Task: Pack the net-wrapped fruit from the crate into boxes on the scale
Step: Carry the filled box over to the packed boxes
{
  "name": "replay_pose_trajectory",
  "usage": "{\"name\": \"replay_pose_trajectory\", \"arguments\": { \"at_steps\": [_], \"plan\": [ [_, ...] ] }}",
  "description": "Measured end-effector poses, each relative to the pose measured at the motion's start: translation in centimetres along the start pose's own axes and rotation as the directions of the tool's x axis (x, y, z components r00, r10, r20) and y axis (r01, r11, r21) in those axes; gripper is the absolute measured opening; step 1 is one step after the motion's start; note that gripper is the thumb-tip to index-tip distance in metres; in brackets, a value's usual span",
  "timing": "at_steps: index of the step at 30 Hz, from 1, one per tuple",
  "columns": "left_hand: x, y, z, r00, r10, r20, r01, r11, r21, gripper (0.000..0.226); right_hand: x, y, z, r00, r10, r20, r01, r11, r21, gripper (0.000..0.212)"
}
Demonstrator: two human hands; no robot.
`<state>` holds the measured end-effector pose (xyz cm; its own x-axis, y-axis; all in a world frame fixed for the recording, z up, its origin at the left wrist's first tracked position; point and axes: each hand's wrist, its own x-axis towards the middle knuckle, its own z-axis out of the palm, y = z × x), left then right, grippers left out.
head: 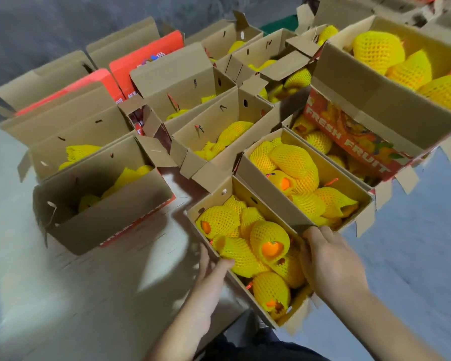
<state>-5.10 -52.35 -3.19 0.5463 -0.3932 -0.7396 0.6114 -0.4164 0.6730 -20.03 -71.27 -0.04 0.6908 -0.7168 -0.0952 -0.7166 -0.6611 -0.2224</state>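
Both hands (pixel 326 259) gripping cardboard box (pixel 263 204), foam-netted fruit (pixel 270 241)

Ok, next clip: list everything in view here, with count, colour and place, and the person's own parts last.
Held box: one, brown cardboard, open, bottom centre, full of fruit.
Net-wrapped fruit: many, orange in yellow foam net, in nearly every open box.
Neighbouring box: one, brown, just behind the held box, filled.
Printed box: one, red side reading FRESH FRUIT, right, stacked on other boxes.
Other open boxes: roughly ten, brown, some with red lids, left and rear; exact count unclear.
Floor: grey, pale sheet under the left boxes.
Left hand: grips the held box's left wall.
Right hand: grips its right wall.
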Motion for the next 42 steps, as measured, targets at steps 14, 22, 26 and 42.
{"name": "replay_pose_trajectory", "arguments": {
  "at_steps": [14,22,26,42],
  "plan": [
    [13.6,20.3,-2.4,0.836,0.474,0.275,-0.18,-0.238,0.955,0.062,0.1,0.1,1.2,0.989,0.029,0.142,-0.024,0.999,-0.039,0.063],
    [11.8,14.8,0.1,0.578,0.794,0.188,-0.544,0.203,0.814,0.038,-2.0,-0.4,0.0,0.988,0.129,0.085,-0.142,0.975,0.17,0.049],
    [10.1,12.7,-0.8,0.736,0.484,0.474,-0.629,0.229,0.743,0.05,-0.8,-1.5,0.0,0.987,0.159,0.016,-0.158,0.95,0.27,0.048],
    [6.7,10.7,3.1,0.563,0.786,-0.256,-0.642,0.611,0.463,0.046,2.3,-2.6,0.9,0.96,-0.14,-0.242,0.189,0.962,0.196,0.042]
  ]
}}
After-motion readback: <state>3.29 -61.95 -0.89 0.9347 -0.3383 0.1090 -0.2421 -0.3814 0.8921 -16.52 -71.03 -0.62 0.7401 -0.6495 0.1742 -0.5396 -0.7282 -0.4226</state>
